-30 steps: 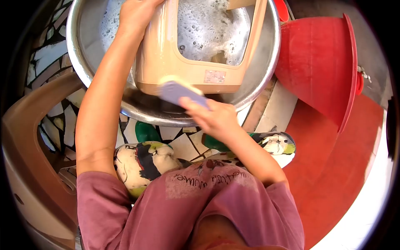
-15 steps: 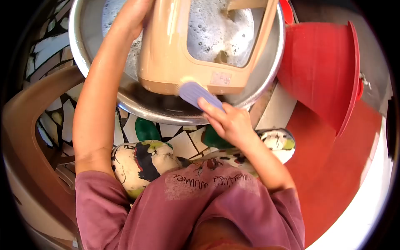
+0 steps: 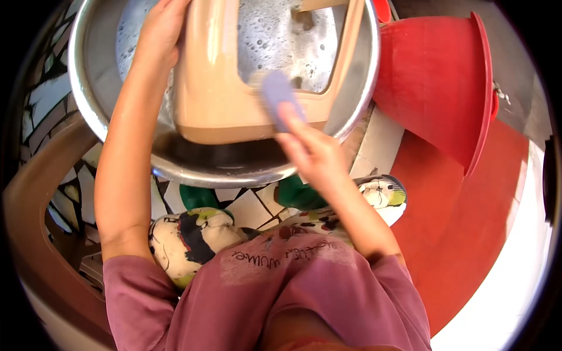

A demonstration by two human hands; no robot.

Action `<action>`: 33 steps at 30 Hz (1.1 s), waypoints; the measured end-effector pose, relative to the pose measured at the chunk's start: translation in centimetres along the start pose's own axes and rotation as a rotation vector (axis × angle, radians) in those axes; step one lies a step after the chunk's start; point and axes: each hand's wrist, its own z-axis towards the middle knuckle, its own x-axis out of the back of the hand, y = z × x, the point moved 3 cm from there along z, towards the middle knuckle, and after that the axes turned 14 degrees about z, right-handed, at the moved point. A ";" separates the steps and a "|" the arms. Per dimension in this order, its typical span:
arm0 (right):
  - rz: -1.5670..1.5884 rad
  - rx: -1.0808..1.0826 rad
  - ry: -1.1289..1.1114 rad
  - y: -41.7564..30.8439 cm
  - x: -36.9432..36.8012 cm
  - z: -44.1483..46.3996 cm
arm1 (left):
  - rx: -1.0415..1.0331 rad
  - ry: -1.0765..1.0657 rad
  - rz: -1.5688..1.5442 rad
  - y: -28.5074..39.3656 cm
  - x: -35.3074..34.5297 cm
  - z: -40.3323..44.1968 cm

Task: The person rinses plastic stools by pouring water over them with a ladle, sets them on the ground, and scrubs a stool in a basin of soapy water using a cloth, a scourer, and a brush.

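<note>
Over a wide metal basin (image 3: 165, 167) I see a beige plastic frame (image 3: 216, 114) with a large opening; its far end is cut off by the picture's top edge, and I cannot tell its exact kind. My left hand (image 3: 161, 32) is closed around its left side. My right hand (image 3: 310, 143) grips a lavender scrub brush (image 3: 278, 93), blurred by motion, whose bristles face the lower edge of the opening. Foamy water (image 3: 269, 35) shows through the opening and lies below the frame.
A large red plastic tub (image 3: 433, 76) lies tilted to the right of the basin, over a red floor area (image 3: 451, 222). On the left stands a brown plastic chair (image 3: 29, 193). Broken-tile flooring (image 3: 44, 108) and green footwear (image 3: 196, 196) are visible under and beside the basin.
The brush has moved up from the frame's bottom edge to beside the opening. The whole view has shifted, with the basin and tub now further left. The left hand keeps its hold.
</note>
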 end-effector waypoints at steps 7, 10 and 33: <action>0.189 -0.163 0.151 2.8 1.5 -2.7 | 0.081 0.084 0.116 0.4 1.7 0.2; 0.368 -0.459 0.290 8.3 5.2 -7.2 | 0.119 0.104 0.128 1.1 0.8 0.0; -0.042 -0.303 0.014 6.5 14.1 6.1 | -0.247 -0.380 1.702 2.9 -14.8 -8.1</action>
